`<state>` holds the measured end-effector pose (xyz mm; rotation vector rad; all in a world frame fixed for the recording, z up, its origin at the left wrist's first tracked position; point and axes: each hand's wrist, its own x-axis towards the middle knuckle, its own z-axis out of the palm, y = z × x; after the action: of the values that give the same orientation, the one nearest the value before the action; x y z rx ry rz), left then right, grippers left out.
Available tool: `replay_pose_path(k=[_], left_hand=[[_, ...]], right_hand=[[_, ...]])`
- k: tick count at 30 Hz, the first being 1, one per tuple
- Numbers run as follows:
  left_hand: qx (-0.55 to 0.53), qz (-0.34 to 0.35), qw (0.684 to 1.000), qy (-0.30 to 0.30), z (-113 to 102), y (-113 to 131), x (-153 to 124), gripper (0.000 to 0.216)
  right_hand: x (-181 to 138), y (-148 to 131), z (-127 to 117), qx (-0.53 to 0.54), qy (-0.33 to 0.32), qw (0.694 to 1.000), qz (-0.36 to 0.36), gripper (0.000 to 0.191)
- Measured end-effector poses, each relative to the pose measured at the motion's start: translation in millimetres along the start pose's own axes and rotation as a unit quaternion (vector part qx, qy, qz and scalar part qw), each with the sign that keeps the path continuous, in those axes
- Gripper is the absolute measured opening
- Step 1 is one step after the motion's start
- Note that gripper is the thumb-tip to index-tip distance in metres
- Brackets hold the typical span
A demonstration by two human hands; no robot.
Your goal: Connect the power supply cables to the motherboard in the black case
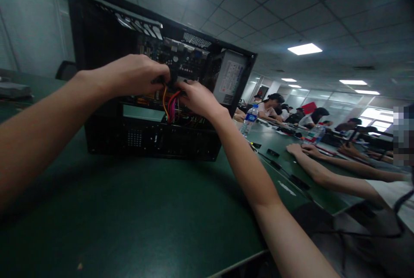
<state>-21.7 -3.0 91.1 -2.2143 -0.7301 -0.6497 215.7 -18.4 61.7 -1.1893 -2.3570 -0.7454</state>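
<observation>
A black open computer case (152, 142) stands on the green table in front of me, its inside facing me. My left hand (139, 73) reaches into it from the left, with thumb and fingers pinched on a yellow cable (165, 99). Close by on the right, my right hand (197, 96) has its fingers curled at a bundle of red and pink cables (172, 107); its grip is partly hidden. Behind the hands lies a dark motherboard (190, 60). A silver power supply (231, 77) with a label sits at the case's right side.
The green table (139, 217) extends toward me. A water bottle (249, 119) stands right of the case, near small black parts (273, 153). Another person's forearms (318, 168) rest on the table at right. A grey object (14, 88) lies at far left. More people sit farther back.
</observation>
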Motion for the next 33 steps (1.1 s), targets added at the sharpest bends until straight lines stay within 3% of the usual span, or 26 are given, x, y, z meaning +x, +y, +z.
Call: replay_pose_path(k=[6, 12, 16, 19, 26, 33], left_hand=[[-0.081, 0.016, 0.995, 0.058, 14, -3, 1, 0.021], [-0.191, -0.038, 0.978, 0.073, 55, -1, 4, 0.026], [-0.209, -0.065, 0.976, 0.012, 88, 4, 4, 0.022], [-0.211, -0.038, 0.977, -0.023, 105, 5, 5, 0.022], [-0.196, -0.001, 0.971, -0.135, 112, 0, 19, 0.03], [-0.202, -0.036, 0.973, -0.101, 122, -4, 15, 0.016]], right_hand=[[-2, -14, 5, -0.072, -0.058, 0.993, 0.073, 0.034], [0, -14, 27, -0.051, -0.151, 0.979, 0.127, 0.039], [3, -12, 49, -0.052, -0.19, 0.973, 0.121, 0.041], [5, -11, 61, -0.042, -0.211, 0.97, 0.114, 0.038], [6, -10, 65, -0.021, -0.217, 0.969, 0.115, 0.039], [6, -8, 70, -0.012, -0.223, 0.968, 0.112, 0.041]])
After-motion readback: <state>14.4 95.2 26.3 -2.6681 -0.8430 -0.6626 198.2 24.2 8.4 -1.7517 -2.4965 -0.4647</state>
